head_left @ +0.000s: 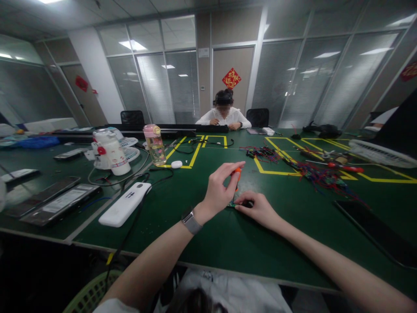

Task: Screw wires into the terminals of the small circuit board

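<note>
My left hand (223, 184), with a watch on its wrist, is closed around the orange handle of a screwdriver (238, 176). The screwdriver stands nearly upright, its tip down at a small green circuit board (231, 205) on the table. My right hand (256, 208) rests low on the tabletop and pinches the board's right side between thumb and fingers. Fingers cover part of the board, and the exact spot where the tip meets it is too small to make out.
Right of my hands lie bundled red and black wires (312, 174), a red-handled screwdriver (345, 167) and a dark phone-like slab (371, 230). Leftward are a white power bank (125, 204), a pink-lidded bottle (154, 145) and a white jug (112, 152). A person (224, 113) sits opposite.
</note>
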